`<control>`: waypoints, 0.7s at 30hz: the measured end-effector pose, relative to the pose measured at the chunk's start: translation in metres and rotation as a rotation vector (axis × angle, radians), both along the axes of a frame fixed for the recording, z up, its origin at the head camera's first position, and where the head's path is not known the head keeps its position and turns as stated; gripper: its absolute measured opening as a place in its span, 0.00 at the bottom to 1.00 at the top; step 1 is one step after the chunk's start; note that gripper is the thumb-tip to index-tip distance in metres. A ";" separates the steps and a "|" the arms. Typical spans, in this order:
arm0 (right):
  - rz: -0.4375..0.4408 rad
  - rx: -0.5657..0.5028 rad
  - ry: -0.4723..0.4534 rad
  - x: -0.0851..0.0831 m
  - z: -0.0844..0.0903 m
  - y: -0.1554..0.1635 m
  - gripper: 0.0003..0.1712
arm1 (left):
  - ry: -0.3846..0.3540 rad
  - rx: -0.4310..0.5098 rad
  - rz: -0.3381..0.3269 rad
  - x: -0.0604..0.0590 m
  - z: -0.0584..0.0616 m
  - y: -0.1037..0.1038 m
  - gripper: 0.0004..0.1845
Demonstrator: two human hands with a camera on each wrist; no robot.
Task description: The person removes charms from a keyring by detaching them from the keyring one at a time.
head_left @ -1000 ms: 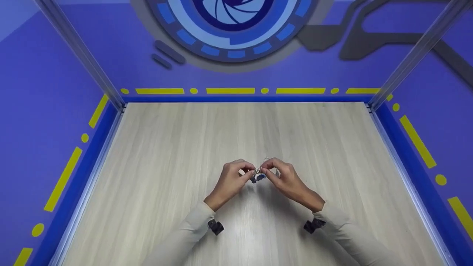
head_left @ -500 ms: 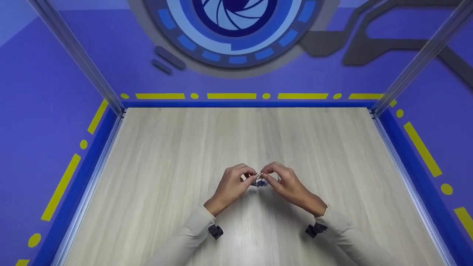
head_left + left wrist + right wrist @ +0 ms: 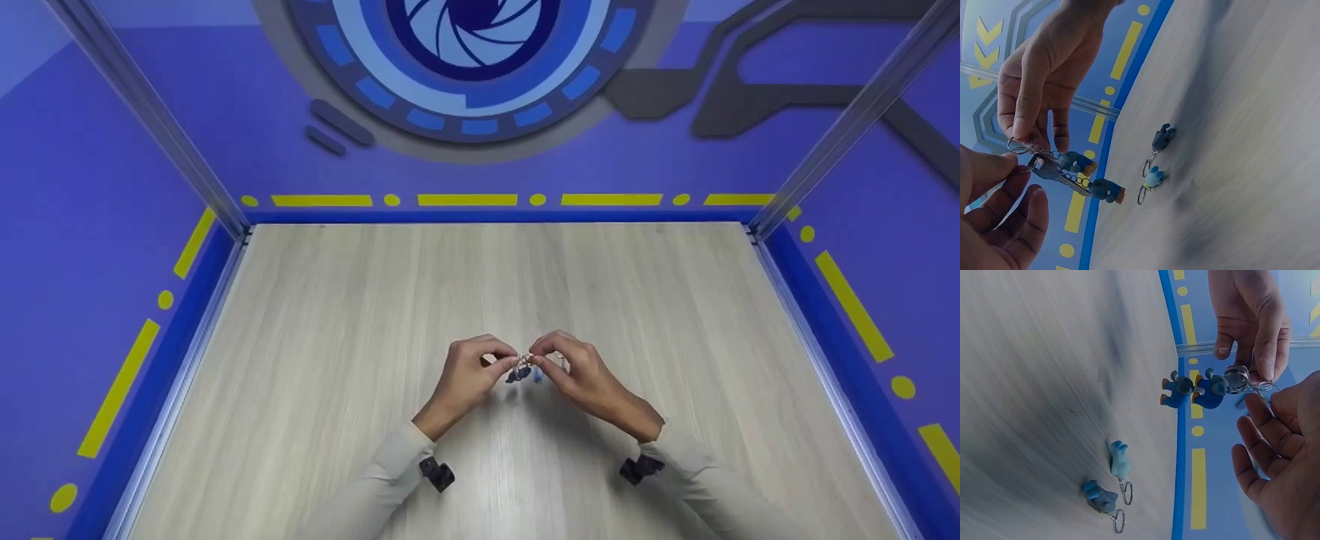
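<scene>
Your left hand (image 3: 466,373) and right hand (image 3: 589,379) pinch rings (image 3: 1028,149) bearing a key (image 3: 1045,167) and 2 figures (image 3: 1105,190), seemingly half-joined, while 2 loose keychains (image 3: 1153,178) lie untouched.

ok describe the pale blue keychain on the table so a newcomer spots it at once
Find the wood-grain table, then the dark greyish keychain lying on it. Beside that lies the pale blue keychain, a metal ring at one end; its much lighter colour sets it apart.
</scene>
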State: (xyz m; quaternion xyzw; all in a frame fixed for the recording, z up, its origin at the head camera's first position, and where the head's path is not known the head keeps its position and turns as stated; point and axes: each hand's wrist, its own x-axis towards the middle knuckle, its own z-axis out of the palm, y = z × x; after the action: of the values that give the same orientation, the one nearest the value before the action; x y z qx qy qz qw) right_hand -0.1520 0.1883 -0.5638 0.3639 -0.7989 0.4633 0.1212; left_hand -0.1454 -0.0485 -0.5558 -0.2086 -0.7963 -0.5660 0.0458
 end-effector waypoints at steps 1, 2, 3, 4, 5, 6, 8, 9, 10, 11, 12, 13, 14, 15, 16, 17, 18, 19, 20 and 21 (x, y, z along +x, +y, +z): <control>-0.002 -0.004 -0.003 0.000 -0.001 0.000 0.08 | -0.006 0.014 0.002 0.001 0.000 0.000 0.03; -0.005 -0.009 -0.008 0.001 -0.001 0.000 0.08 | -0.013 0.030 0.003 0.001 -0.001 0.000 0.03; -0.008 -0.015 -0.015 0.001 -0.001 0.001 0.08 | -0.022 0.048 0.004 0.002 -0.001 0.000 0.03; -0.013 -0.018 -0.026 0.002 -0.002 0.001 0.08 | -0.033 0.071 0.005 0.002 -0.002 -0.001 0.03; -0.019 -0.019 -0.037 0.003 -0.002 0.001 0.08 | -0.047 0.098 0.005 0.003 -0.003 -0.001 0.02; -0.023 -0.021 -0.050 0.003 -0.002 0.001 0.07 | -0.061 0.123 0.005 0.003 -0.005 -0.001 0.02; -0.031 -0.024 -0.076 0.005 -0.002 0.001 0.06 | -0.093 0.163 0.002 0.004 -0.007 -0.001 0.02; -0.034 -0.026 -0.089 0.006 -0.002 0.001 0.06 | -0.110 0.181 -0.004 0.005 -0.008 -0.001 0.02; -0.037 -0.029 -0.102 0.006 -0.001 0.001 0.06 | -0.126 0.192 -0.010 0.005 -0.009 -0.001 0.02; -0.040 -0.035 -0.113 0.007 0.000 0.001 0.06 | -0.143 0.197 -0.018 0.005 -0.010 -0.002 0.02; -0.042 -0.041 -0.121 0.008 0.001 0.001 0.06 | -0.154 0.192 -0.026 0.005 -0.010 -0.002 0.02; -0.044 -0.047 -0.127 0.008 0.001 0.001 0.06 | -0.164 0.185 -0.035 0.005 -0.010 -0.002 0.02; -0.044 -0.051 -0.130 0.008 0.002 0.001 0.06 | -0.173 0.172 -0.043 0.005 -0.010 -0.002 0.02; -0.046 -0.056 -0.135 0.009 0.003 0.001 0.06 | -0.177 0.158 -0.050 0.005 -0.010 -0.003 0.02; -0.047 -0.058 -0.137 0.009 0.004 0.001 0.06 | -0.180 0.136 -0.055 0.004 -0.010 -0.003 0.02; -0.047 -0.055 -0.132 0.009 0.004 0.001 0.06 | -0.179 0.112 -0.059 0.004 -0.009 -0.004 0.02; -0.046 -0.052 -0.126 0.009 0.005 0.001 0.06 | -0.175 0.085 -0.065 0.003 -0.008 -0.004 0.02; -0.044 -0.049 -0.120 0.009 0.005 0.002 0.06 | -0.172 0.060 -0.070 0.003 -0.006 -0.005 0.02; -0.041 -0.045 -0.115 0.009 0.006 0.002 0.06 | -0.169 0.035 -0.075 0.002 -0.005 -0.005 0.02; -0.036 -0.041 -0.110 0.009 0.006 0.003 0.06 | -0.165 0.013 -0.082 0.002 -0.003 -0.006 0.02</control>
State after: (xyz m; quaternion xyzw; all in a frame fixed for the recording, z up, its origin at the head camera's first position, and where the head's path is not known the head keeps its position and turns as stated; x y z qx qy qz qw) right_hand -0.1434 0.1908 -0.5579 0.3207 -0.8011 0.4968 0.0928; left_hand -0.1439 -0.0543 -0.5587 -0.1934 -0.7844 -0.5878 -0.0416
